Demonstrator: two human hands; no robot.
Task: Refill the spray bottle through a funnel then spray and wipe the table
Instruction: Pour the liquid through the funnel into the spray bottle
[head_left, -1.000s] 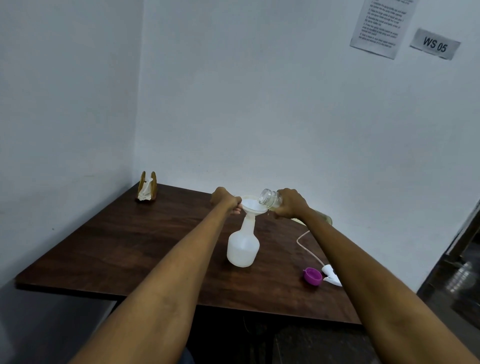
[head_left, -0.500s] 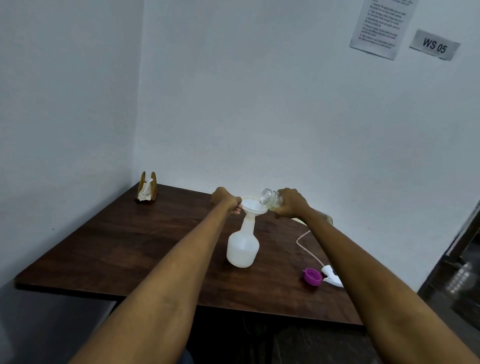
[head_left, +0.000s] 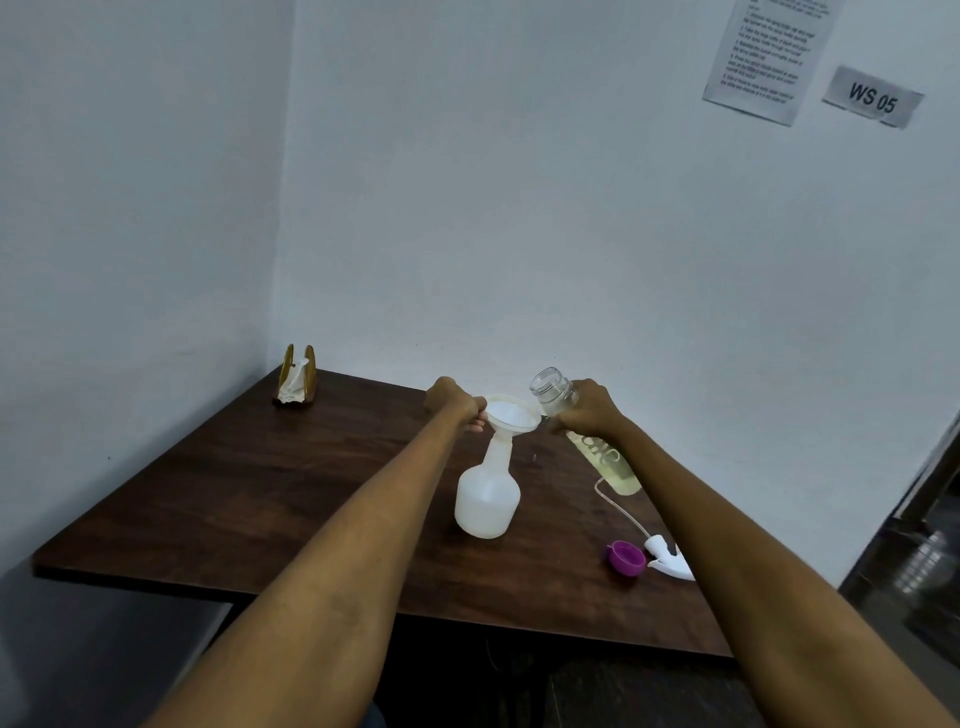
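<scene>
Spray bottle (head_left: 487, 496) stands at the middle of the frame on a dark wooden table (head_left: 249, 499), a white funnel (head_left: 513, 413) in its neck. The left hand (head_left: 453, 402) pinches the funnel's rim; the right hand (head_left: 589, 410) grips a clear refill bottle (head_left: 555, 392), its open mouth raised just right of the funnel. Lower right lie a purple cap (head_left: 626, 557) and the trigger head (head_left: 667, 557), partly hidden by the forearm. A napkin holder (head_left: 297, 375) sits in the white-walled corner, and the wall notice (head_left: 763, 54) at upper right is unreadable

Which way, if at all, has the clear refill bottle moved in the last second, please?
Yes: the clear refill bottle tipped back, its mouth rising above the white funnel.
</scene>
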